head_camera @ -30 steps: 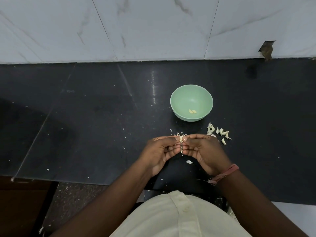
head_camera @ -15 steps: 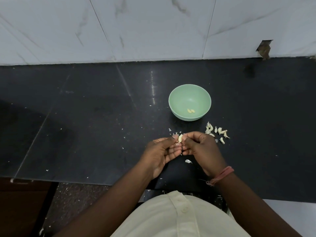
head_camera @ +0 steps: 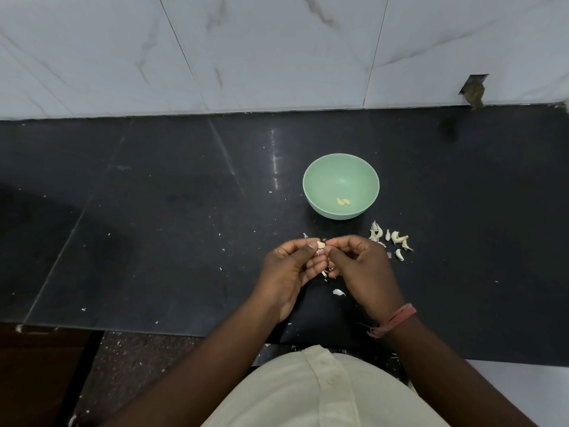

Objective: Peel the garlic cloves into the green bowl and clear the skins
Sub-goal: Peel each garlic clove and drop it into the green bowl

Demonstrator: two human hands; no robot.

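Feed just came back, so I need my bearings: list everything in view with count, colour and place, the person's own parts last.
green bowl: one, pale green, mid-counter, beyond the hands.
peeled cloves: two, pale yellow, on the bowl's floor.
unpeeled cloves: a small cluster, off-white, counter right of the hands; exact count unclear.
garlic clove: one, cream, pinched between both hands' fingertips.
skin scraps: many, white, scattered on the counter around the hands.
counter: one, black.
wall tiles: white marble-look, behind the counter.
shirt: cream, buttoned, bottom centre.
wristband: reddish, right wrist.
left hand: grip on the clove.
right hand: grip on the clove.
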